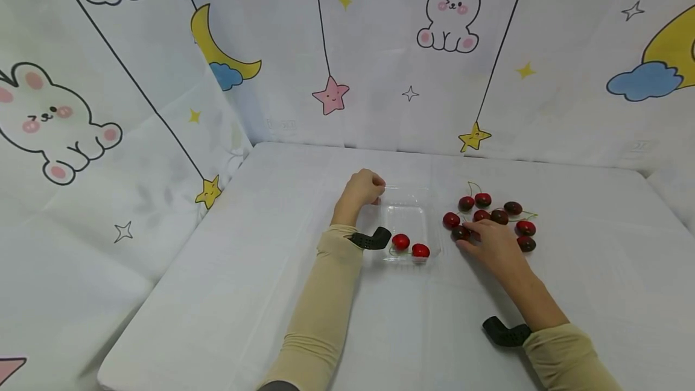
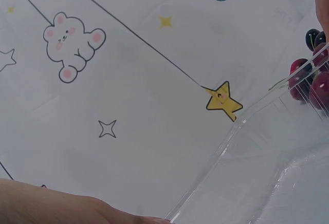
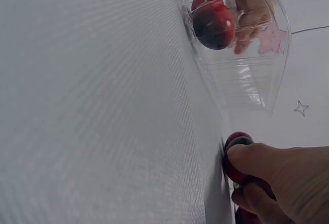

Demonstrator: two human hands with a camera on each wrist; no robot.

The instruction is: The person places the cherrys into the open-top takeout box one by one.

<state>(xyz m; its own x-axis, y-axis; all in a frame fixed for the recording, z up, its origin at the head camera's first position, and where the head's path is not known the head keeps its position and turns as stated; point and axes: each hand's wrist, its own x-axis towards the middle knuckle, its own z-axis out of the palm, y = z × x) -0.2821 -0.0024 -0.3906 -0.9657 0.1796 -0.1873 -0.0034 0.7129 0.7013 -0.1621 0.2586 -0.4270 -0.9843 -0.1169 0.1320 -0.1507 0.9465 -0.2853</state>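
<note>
A clear plastic container (image 1: 406,213) stands mid-table, with two red cherries (image 1: 400,242) inside at its near end. My left hand (image 1: 358,195) holds the container's far left corner, its thumb and fingers at the rim. To the right of the container lies a loose group of dark red cherries (image 1: 513,208), some with green stems. At this group's near left side my right hand (image 1: 499,249) pinches a dark cherry (image 1: 460,233) between thumb and fingers. In the right wrist view the thumb lies over that cherry (image 3: 234,171), low against the tabletop; the fingers partly hide it.
A white cloth covers the table (image 1: 228,294). Behind it and on the left hang white curtains (image 1: 374,35) printed with bunnies, stars and moons. Black wrist-camera mounts (image 1: 506,332) sit on both forearms. The container's wall stands between the two hands.
</note>
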